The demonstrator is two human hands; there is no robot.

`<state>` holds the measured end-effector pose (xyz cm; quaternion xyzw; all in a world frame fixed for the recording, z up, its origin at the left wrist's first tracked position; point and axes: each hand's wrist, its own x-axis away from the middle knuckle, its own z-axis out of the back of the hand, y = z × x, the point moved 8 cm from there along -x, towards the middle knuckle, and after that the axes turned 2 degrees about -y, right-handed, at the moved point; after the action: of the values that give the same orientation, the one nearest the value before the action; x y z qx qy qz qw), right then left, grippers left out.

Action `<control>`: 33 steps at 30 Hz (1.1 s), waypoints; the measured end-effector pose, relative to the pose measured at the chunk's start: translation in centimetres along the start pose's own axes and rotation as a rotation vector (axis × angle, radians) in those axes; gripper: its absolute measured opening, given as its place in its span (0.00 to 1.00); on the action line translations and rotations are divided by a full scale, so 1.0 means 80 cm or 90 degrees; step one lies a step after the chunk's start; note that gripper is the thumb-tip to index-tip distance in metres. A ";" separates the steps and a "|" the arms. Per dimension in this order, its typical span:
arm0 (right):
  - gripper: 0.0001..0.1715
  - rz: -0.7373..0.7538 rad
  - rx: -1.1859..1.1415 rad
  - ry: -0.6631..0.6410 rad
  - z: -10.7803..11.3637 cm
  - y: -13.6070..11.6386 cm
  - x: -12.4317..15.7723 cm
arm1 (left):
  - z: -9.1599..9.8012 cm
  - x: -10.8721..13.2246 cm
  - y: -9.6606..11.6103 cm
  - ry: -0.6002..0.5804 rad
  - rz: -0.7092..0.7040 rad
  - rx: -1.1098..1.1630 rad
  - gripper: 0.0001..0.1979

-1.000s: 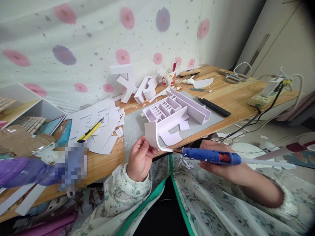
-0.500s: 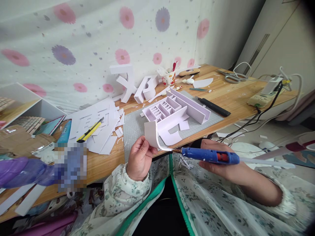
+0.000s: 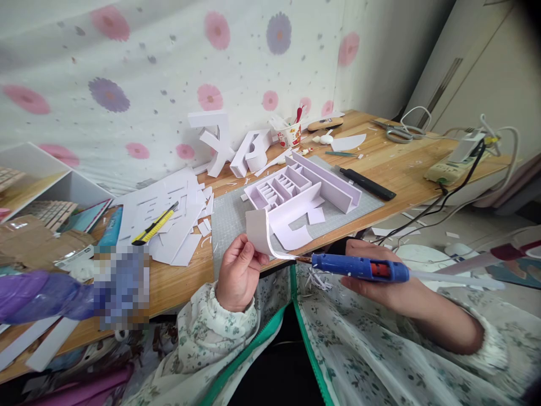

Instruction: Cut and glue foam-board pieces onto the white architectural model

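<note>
My left hand (image 3: 240, 270) pinches a curved strip of white foam board (image 3: 257, 232) above the table's front edge. In my right hand (image 3: 372, 282) is a blue glue gun (image 3: 359, 267), a clear glue stick trailing from its back end. Its nozzle meets the right end of the strip's lower edge. Just beyond, a white foam-board letter shape (image 3: 291, 194) with raised walls and small inner dividers lies on the grey cutting mat (image 3: 230, 225).
Left of the mat are stacked foam sheets (image 3: 186, 242) and a yellow utility knife (image 3: 155, 223). A black cutter (image 3: 367, 184) lies on the right. Behind stand finished-looking letter shapes (image 3: 217, 141) and a paper cup (image 3: 289, 135). Scissors (image 3: 398, 133) and a power strip (image 3: 452, 160) are farther right.
The strip and my left hand have shifted very slightly left. The glue gun has also moved a touch left, its nozzle still at the strip's edge.
</note>
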<state>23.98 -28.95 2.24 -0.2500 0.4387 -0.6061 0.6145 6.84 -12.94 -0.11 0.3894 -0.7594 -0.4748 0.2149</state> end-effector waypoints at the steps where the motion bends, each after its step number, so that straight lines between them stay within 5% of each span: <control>1: 0.18 0.000 0.000 0.000 0.000 0.000 0.000 | 0.000 0.000 0.000 0.000 0.000 -0.001 0.10; 33: 0.15 -0.025 0.031 -0.028 -0.001 0.013 0.004 | 0.000 0.002 0.009 0.007 0.000 0.014 0.11</control>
<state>24.44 -29.12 1.25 -0.2568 0.4052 -0.6226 0.6182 6.49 -12.92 0.52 0.3946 -0.7633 -0.4642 0.2149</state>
